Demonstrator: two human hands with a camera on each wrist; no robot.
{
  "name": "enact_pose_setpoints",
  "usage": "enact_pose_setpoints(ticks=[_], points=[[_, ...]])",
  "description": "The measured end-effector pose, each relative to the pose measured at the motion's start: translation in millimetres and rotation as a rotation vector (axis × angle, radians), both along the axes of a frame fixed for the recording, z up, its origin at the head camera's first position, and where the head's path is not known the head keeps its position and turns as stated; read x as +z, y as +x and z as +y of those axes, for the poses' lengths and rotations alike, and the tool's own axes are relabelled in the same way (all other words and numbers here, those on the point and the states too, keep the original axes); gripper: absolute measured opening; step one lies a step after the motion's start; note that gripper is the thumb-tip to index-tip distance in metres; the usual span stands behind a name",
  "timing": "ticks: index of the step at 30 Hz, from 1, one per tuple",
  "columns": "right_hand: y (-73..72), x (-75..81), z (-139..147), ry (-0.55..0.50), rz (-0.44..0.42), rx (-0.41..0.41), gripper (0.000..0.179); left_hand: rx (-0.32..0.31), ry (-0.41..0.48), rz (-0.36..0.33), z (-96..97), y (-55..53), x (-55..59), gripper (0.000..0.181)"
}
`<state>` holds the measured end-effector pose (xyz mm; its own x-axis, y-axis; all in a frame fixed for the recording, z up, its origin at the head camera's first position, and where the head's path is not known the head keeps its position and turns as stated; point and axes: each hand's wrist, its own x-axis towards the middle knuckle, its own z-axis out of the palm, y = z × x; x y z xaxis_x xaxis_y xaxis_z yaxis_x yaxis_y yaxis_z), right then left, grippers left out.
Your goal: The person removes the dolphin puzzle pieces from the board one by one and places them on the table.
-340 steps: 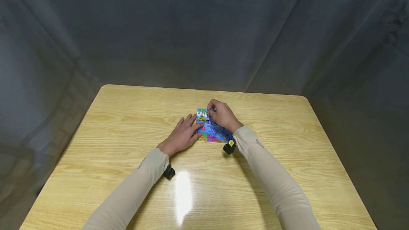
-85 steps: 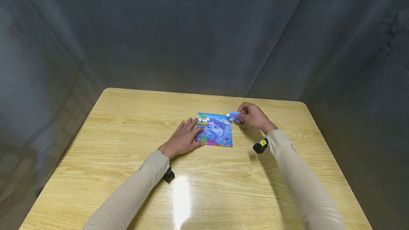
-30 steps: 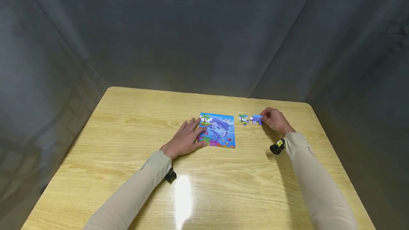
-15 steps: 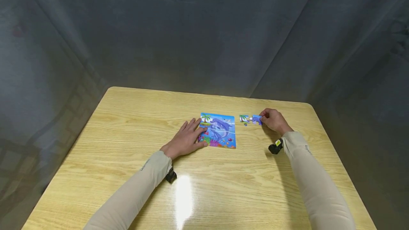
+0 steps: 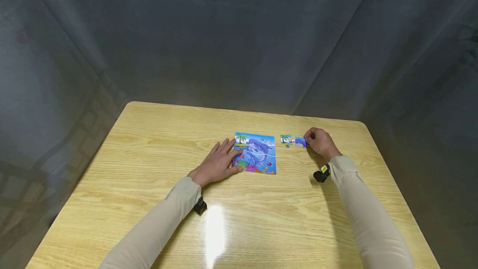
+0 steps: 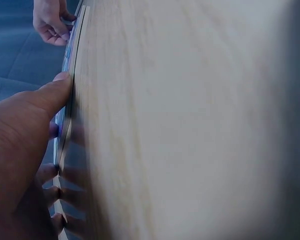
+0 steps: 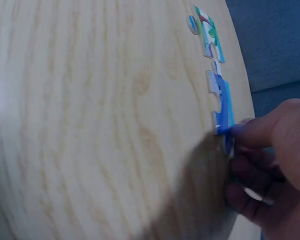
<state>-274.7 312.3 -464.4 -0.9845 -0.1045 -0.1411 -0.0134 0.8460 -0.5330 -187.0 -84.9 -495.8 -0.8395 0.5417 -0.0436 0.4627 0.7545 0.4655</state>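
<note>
A square jigsaw puzzle (image 5: pixel 257 152) with a dolphin picture lies on the table. My left hand (image 5: pixel 216 164) lies with fingers spread, its fingertips and thumb on the puzzle's left side. In the left wrist view, the thumb (image 6: pixel 55 95) rests at the puzzle's edge. Right of the puzzle, my right hand (image 5: pixel 322 142) pinches a blue dolphin puzzle piece (image 5: pixel 300 141) by its right end, low at the tabletop. In the right wrist view, the thumb (image 7: pixel 255 131) covers that end. A palm-tree puzzle piece (image 5: pixel 285 139) lies just left of the dolphin piece, close to its white tab.
The wooden table (image 5: pixel 239 227) has its far edge a short way behind the pieces. A dark grey curtain (image 5: pixel 224 40) hangs behind and on both sides. Black wrist cameras sit under both sleeves.
The right hand was over the puzzle's top, then carried the dolphin piece rightward to beside the palm-tree piece. Over the last second it has barely shifted. The left hand stays on the puzzle's left side.
</note>
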Motion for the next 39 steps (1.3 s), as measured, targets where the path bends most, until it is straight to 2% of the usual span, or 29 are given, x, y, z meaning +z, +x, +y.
enact_pose_setpoints(ticks=[4, 8, 19, 28, 34, 39], points=[[1.3, -2.3, -3, -0.037, 0.049, -0.066, 0.017, 0.005, 0.000, 0.003, -0.4, -0.2, -1.8, 0.068], [1.1, -2.1, -9, -0.056, 0.089, -0.062, 0.017, 0.008, 0.003, -0.002, -1.6, -0.1, -1.4, 0.068], [1.2, 8.9, -42, -0.092, 0.111, 0.048, 0.019, 0.007, 0.003, -0.009, -4.3, -1.4, -0.2, 0.068], [1.5, 11.8, -70, -0.115, 0.020, 0.144, 0.019, 0.005, 0.004, -0.012, -4.5, -1.5, -0.7, 0.068], [6.3, 13.6, -88, -0.081, -0.026, 0.237, 0.020, 0.004, 0.005, -0.005, -4.6, -1.7, 0.2, 0.068], [9.9, 16.4, -102, 0.000, -0.039, 0.316, 0.027, 0.004, 0.003, 0.001, -4.1, -2.6, 0.0, 0.068]])
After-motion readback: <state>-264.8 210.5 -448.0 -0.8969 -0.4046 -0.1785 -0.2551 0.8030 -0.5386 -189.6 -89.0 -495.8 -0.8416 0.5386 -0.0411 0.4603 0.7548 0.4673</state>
